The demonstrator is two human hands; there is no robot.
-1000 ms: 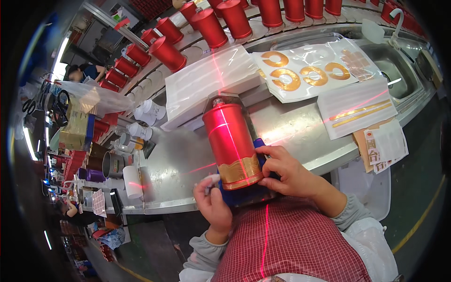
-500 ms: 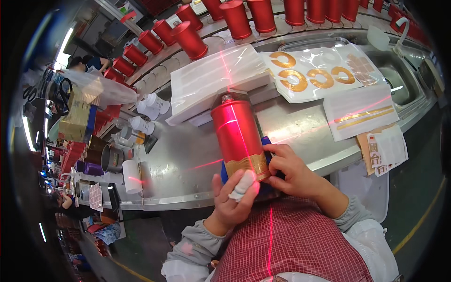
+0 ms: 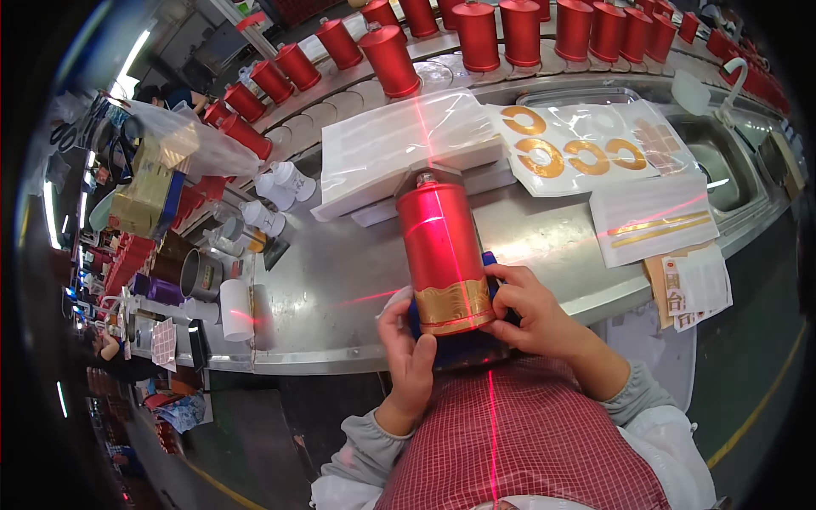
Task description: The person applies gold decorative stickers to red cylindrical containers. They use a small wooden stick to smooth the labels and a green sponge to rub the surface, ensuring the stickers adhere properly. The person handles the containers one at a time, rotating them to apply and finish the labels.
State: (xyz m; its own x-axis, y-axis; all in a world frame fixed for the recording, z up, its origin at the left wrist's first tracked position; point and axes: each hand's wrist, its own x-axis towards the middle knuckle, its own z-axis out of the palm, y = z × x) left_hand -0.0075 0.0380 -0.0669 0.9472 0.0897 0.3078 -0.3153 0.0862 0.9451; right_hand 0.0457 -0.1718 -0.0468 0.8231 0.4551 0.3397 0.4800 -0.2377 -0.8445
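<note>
A red metallic bottle lies tilted in front of me, its silver-topped neck pointing away. Around its lower end runs a gold patterned band. A blue support shows under and beside the bottle. My right hand is closed on the right side of the bottle's base, fingers and thumb at its edge. On the other side, my left hand is closed with the thumb near the base's lower left edge. A bit of white cloth sticks out above its fingers; the rest is hidden by the hand.
Beyond the bottle, a stack of white sheets lies on the metal table. Gold ring-shaped stickers and gold strips lie to the right, near a sink. Red bottles stand on the conveyor behind. A paper roll stands left.
My left hand has moved from the gold band's front to the bottle's left side, taking the white cloth along. The bottle sits more upright in view; my right hand stays at its base.
</note>
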